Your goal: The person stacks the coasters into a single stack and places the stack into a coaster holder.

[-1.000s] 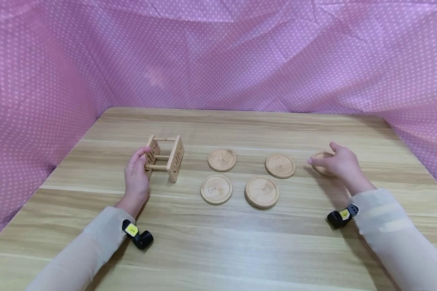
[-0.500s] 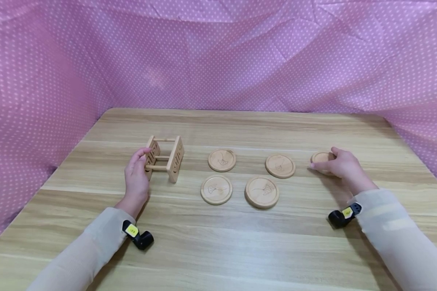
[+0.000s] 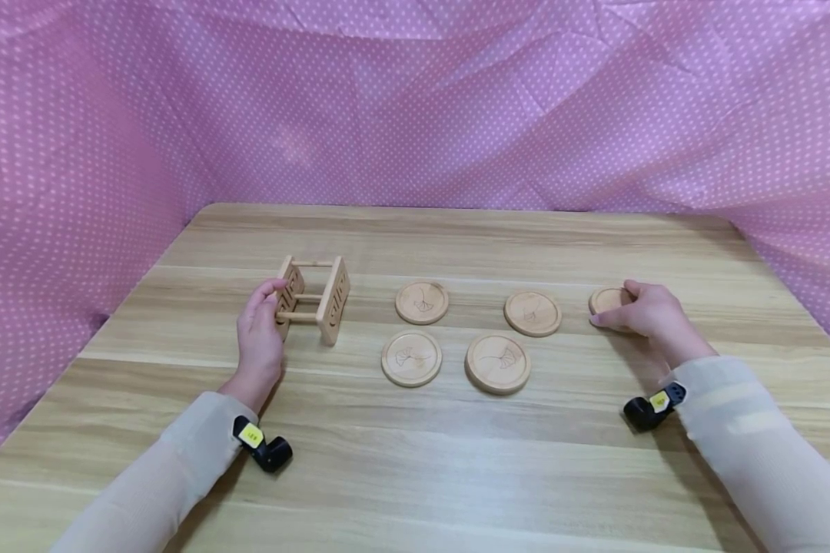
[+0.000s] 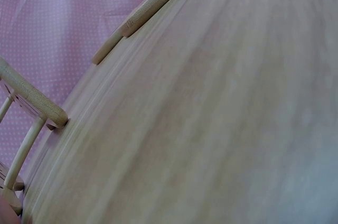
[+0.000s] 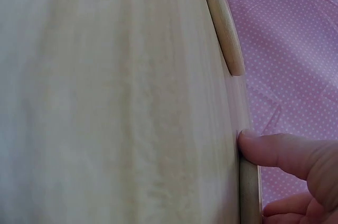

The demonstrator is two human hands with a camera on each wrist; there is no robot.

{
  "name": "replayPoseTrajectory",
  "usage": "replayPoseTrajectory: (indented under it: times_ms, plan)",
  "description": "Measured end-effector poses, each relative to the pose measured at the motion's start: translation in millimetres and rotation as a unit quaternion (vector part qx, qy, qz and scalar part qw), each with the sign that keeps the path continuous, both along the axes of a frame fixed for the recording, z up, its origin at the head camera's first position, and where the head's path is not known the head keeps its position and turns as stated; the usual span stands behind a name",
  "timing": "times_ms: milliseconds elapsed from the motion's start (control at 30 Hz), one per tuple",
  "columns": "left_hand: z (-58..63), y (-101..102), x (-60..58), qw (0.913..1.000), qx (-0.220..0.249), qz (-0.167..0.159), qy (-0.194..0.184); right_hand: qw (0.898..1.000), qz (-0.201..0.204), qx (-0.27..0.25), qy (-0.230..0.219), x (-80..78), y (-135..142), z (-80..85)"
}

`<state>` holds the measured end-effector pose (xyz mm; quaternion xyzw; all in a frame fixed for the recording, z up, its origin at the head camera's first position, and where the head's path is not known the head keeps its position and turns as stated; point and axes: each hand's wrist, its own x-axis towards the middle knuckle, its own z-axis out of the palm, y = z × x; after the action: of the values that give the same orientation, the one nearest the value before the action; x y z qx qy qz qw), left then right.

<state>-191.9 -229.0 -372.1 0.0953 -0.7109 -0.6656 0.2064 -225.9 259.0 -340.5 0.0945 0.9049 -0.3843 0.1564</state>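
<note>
Two bare hands at work, one at each end of the layout. Left hand (image 3: 257, 346) has hold of the wooden rack (image 3: 333, 305), fingers bent in against its left panel (image 3: 292, 286); thumb hidden, so can't tell the full grip. Rack stands just beyond and right of that hand: two cut-out panels joined by dowels (image 3: 304, 316). Right hand (image 3: 653, 313) is partly closed, pinching the held coaster (image 3: 607, 298) across its width: thumb on the near rim, a fingertip on the far one, remaining fingers curled in. That coaster sits at the hand's left; can't tell if its underside touches the table (image 3: 415, 468). More round wooden pieces lie flat between the hands. Right of the left hand, past the rack: a plain-rimmed far coaster (image 3: 422, 302), and a near coaster (image 3: 411, 359) closer to the person. Left of the right hand: a middle coaster (image 3: 532, 313) roughly level with it, then a thicker piece (image 3: 497, 362) nearer the person, possibly stacked, can't confirm. Leaf line drawings show on all four. Behind each hand: pale sleeve (image 3: 131, 476), black wrist camera (image 3: 271, 455) at the cuff. Pink dotted cloth (image 3: 415, 115) hangs beyond both.
</note>
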Motion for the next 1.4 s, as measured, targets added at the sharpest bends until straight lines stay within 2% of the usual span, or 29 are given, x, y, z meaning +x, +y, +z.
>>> replayPoseTrajectory:
  times_ms: [367,633,900,1400]
  plan:
    - [-1.2,0,-0.6,1.0000,0.005,0.000,0.002,1.000,0.002,0.009,0.007,1.0,-3,2.4]
    - [-0.6,0,1.0,1.0000,0.000,0.001,0.001,0.998,0.039,0.054,0.024,1.0,-8,5.8]
    - [-2.2,2,1.0,0.9999,0.006,0.011,-0.001,0.996,0.065,0.051,0.042,1.7,-20,6.7]
    - [-4.4,1,1.2,0.9999,-0.003,0.006,0.013,0.991,0.102,0.060,0.060,5.5,-43,6.8]
